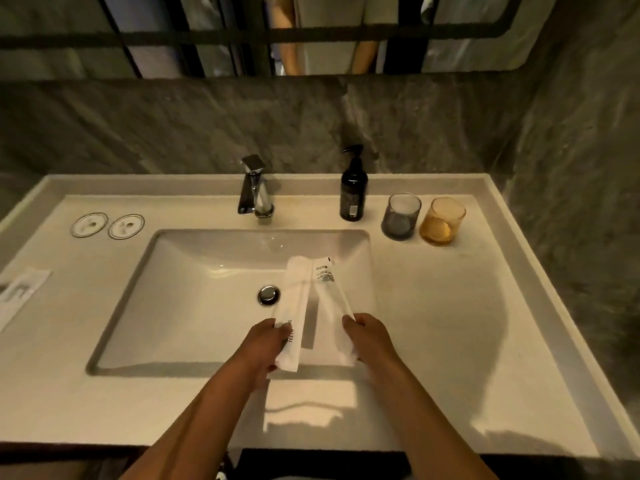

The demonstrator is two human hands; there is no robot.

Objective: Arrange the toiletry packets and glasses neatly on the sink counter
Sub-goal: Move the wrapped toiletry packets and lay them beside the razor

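Over the sink basin (194, 271) I hold two long white toiletry packets. My left hand (266, 344) grips the lower end of the left packet (294, 292), which bears printed lettering. My right hand (367, 336) grips the right packet (329, 292), with small print near its top. The packets' far ends touch or overlap. A grey glass (401, 216) and an amber glass (443, 220) stand upright side by side on the counter at the back right. Another white packet (17, 296) lies flat at the counter's left edge.
A chrome faucet (254, 188) rises behind the basin, with a dark pump bottle (353, 192) to its right. Two round coasters (107, 225) lie at the back left. The drain plug (269, 295) sits mid-basin. Grey stone walls close in behind and right; a mirror hangs above.
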